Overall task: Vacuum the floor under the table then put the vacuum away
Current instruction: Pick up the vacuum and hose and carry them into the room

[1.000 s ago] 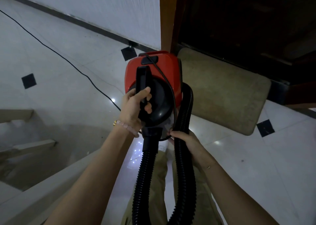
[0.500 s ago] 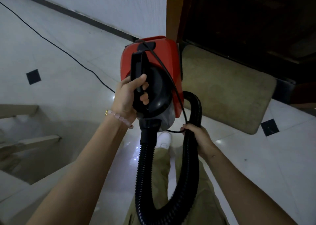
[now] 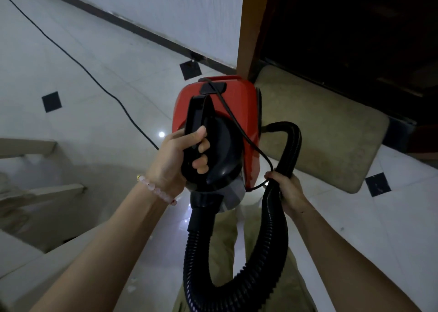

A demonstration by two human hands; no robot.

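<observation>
Floor: pale glossy tiles (image 3: pixel 99 58), beige mat (image 3: pixel 320 131) by dark doorway.
Left hand (image 3: pixel 175 160): clenched on red-and-black canister vacuum's (image 3: pixel 227 131) handle.
Right hand (image 3: pixel 288 190): grasping black ribbed hose (image 3: pixel 272 252).
Change: hose loop swung wider, vacuum carried nearer doorway; likely putting away.

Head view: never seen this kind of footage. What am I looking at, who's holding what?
No robot here: a person wears a wide-angle camera on the head, so the single picture looks forward and down along their own arms. The left hand, with a bead bracelet on the wrist, grips the black handle of a small red vacuum, carried off the floor. The right hand holds the black ribbed hose, which loops down from the vacuum's front and back up, together with part of the power cord. The cord trails away across the white tiled floor. A beige mat lies before a dark doorway.
</observation>
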